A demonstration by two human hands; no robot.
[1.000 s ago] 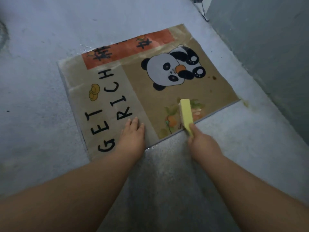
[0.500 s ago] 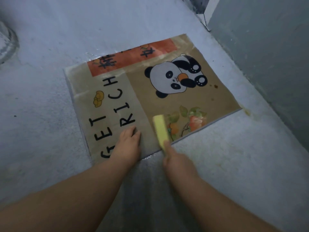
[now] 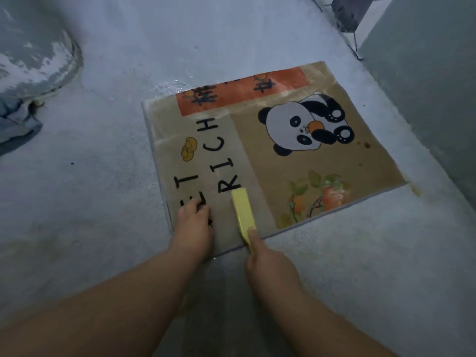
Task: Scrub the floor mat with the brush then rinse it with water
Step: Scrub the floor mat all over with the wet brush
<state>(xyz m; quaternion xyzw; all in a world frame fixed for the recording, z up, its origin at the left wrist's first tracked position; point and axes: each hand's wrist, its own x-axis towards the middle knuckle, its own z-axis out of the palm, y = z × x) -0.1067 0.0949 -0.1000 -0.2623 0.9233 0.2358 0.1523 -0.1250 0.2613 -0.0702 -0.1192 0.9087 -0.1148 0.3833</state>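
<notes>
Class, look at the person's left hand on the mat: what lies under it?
The left hand presses flat on the mat, covering the start of the word "GET". Only part of the E and the T show above the fingers; the G is hidden.

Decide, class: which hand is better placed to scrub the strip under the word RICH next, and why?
Probably the right hand: it grips the yellow brush, already lying just below the R. The left hand is flat on the mat, pinning it.

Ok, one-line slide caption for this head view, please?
Left hand presses the panda floor mat flat while the right hand scrubs its near edge with a yellow brush.
</notes>
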